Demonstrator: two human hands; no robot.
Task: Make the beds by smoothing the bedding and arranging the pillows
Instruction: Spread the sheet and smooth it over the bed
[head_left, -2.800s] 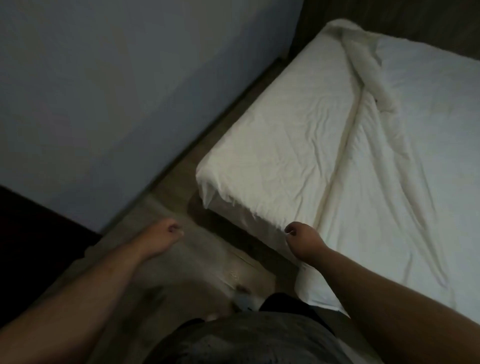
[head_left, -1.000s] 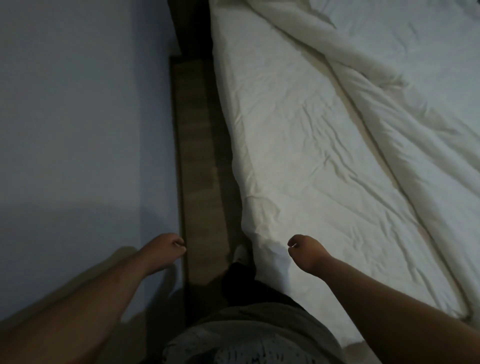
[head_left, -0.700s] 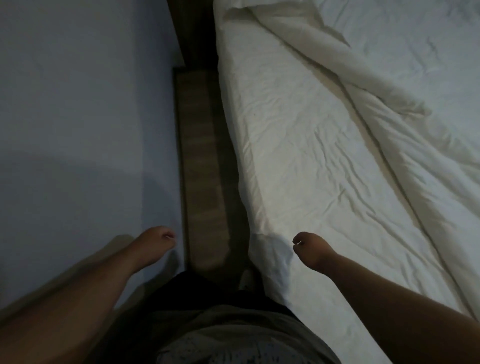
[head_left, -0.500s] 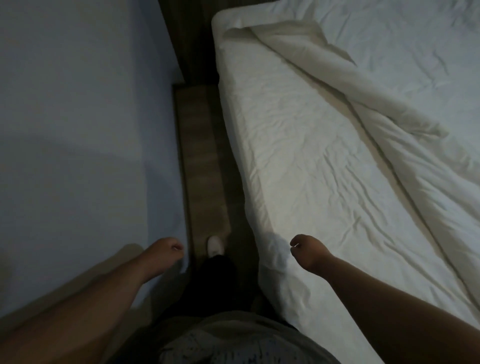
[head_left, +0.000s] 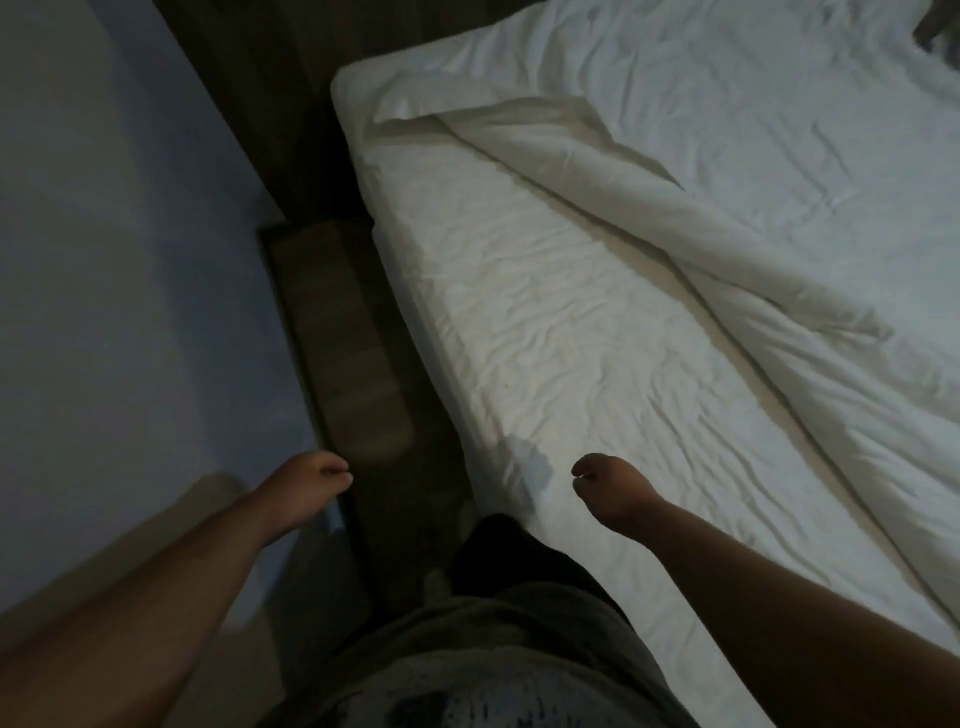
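A bed fills the right of the head view, its wrinkled white fitted sheet (head_left: 545, 332) bare along the near side. A white duvet (head_left: 727, 218) lies further right, its edge folded back in a long diagonal roll with one corner near the bed's far end. My right hand (head_left: 610, 486) hangs above the sheet close to the mattress edge, fingers loosely curled, holding nothing. My left hand (head_left: 306, 486) hangs over the gap beside the wall, also loosely curled with nothing in it. No pillow shows.
A pale wall (head_left: 119, 291) runs along the left. Between it and the bed lies a narrow strip of wooden floor (head_left: 343, 353). A dark wooden panel (head_left: 291, 78) stands beyond the bed's far end. My grey shirt and dark trousers fill the bottom middle.
I have walked from the bed's foot corner into the gap along its side, so the far end and duvet corner have come nearer. Both hands stayed loosely curled and held nothing.
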